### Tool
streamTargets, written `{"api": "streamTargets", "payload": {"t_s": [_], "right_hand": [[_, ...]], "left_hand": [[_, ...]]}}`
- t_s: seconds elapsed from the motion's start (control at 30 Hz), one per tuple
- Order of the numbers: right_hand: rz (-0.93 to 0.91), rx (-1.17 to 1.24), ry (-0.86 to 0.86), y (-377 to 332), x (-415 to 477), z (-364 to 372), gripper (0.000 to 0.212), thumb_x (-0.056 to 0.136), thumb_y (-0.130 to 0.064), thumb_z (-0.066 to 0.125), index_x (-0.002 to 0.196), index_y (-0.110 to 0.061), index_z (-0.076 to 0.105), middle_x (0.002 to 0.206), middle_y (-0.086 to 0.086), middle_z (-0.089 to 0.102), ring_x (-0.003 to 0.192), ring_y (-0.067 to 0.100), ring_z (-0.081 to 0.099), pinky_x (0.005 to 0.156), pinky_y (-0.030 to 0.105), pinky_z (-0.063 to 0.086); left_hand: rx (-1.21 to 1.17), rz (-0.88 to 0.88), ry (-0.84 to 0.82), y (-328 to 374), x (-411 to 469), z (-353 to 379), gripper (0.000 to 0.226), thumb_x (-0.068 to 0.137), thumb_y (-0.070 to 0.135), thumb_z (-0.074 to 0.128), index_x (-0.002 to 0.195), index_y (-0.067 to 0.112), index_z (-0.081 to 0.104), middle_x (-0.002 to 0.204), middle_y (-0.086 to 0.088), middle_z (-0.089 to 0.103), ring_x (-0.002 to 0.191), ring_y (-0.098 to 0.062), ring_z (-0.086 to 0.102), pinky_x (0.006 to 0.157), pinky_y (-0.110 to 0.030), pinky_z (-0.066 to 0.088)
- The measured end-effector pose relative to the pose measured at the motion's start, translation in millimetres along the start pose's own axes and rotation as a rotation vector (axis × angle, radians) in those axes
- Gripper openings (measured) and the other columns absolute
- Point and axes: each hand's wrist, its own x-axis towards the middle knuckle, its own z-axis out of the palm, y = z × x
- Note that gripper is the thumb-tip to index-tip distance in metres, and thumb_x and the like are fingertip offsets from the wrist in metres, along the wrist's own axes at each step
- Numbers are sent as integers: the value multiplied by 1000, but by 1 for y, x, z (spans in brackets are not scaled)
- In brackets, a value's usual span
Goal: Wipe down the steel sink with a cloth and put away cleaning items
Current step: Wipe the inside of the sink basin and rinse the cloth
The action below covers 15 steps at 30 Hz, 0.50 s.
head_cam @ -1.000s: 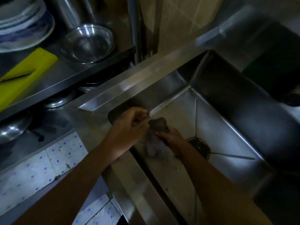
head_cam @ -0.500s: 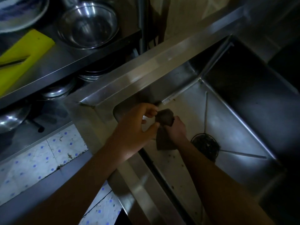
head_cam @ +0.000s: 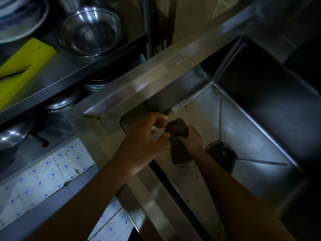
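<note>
Both hands were over the near left corner of the steel sink (head_cam: 156, 72), above its floor. The right hand (head_cam: 192, 139) was curled in a fist round a dark cloth (head_cam: 176, 130). One bunched end of the cloth stood out above the fist and the other end hung below it toward the sink floor. The left hand (head_cam: 147, 134) was just beside it, fingers bent, with fingertips and thumb closed on the left edge of the bunched end. Both forearms reached in from the lower edge of the view, the left one crossing the sink rim.

The round drain (head_cam: 222, 154) lay near the right wrist, dark and seemingly holding bits of waste. Small brown flecks (head_cam: 189, 166) dotted the pale sink floor near the hanging end of the cloth.

To the left, a steel shelf (head_cam: 60, 75) carried a shiny steel bowl (head_cam: 90, 30), a yellow cutting board (head_cam: 29, 56) with a knife (head_cam: 15, 73) lying across it, and a blue-patterned plate (head_cam: 17, 16) at the top corner. Under the shelf were stacked steel dishes (head_cam: 99, 82) and another steel bowl (head_cam: 12, 134). White tiles with blue dots (head_cam: 43, 180) showed at the lower left.
</note>
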Motion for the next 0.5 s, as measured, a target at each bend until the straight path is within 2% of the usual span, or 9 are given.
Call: {"api": "streamTargets", "payload": {"t_s": [0.07, 0.13, 0.23, 0.3, 0.37, 0.43, 0.5], "right_hand": [[30, 6, 63, 6, -1, 0, 50, 79, -21, 70, 122, -8, 47, 120, 16, 54, 107, 33, 54, 87, 37, 43], [5, -89, 114, 10, -3, 1, 54, 81, -26, 68, 127, -11, 44, 125, 15, 46, 112, 32, 49, 92, 39, 43], [-218, -339, 204, 12, -5, 2, 58, 86, -32, 60, 138, -17, 38, 135, 12, 40, 123, 30, 38, 100, 40, 35], [-381, -478, 137, 14, -4, 8, 59, 91, -34, 52, 144, -18, 31, 147, 11, 32, 135, 30, 26, 109, 39, 25], [-467, -595, 25, 18, -4, 19, 59, 96, -34, 43, 148, -17, 21, 155, 9, 19, 144, 27, 12, 115, 36, 14], [-483, -583, 27, 23, -5, 27, 58, 98, -34, 39, 149, -16, 18, 157, 8, 15, 145, 26, 7, 116, 34, 9], [-468, -466, 102, 24, -5, 30, 54, 97, -31, 42, 146, -14, 27, 155, 10, 23, 144, 26, 15, 115, 33, 12]], "left_hand": [[-5, 0, 0, 1, 0, 0, 36, 82, 17, 63, 98, 42, 43, 99, 18, 55, 96, 5, 53, 77, -4, 42], [-1, 0, 6, 0, 0, 1, 34, 82, 16, 63, 101, 38, 45, 101, 14, 56, 97, 2, 54, 77, -7, 44], [9, -7, 2, -1, 0, 0, 33, 83, 19, 64, 102, 37, 45, 101, 15, 55, 97, 0, 54, 77, -10, 46], [7, -10, -1, -1, 1, 0, 32, 82, 21, 64, 99, 42, 45, 100, 18, 55, 98, 3, 54, 77, -8, 45], [-3, -14, -6, -2, 2, 0, 33, 82, 22, 64, 96, 44, 45, 101, 18, 56, 99, 5, 53, 78, -8, 45], [-19, -14, -18, -4, 4, -1, 34, 82, 20, 65, 97, 44, 46, 104, 15, 58, 100, 4, 54, 81, -15, 48], [-15, 9, -21, -6, 7, -2, 34, 82, 18, 65, 97, 44, 48, 105, 13, 59, 100, 2, 56, 82, -19, 49]]}}
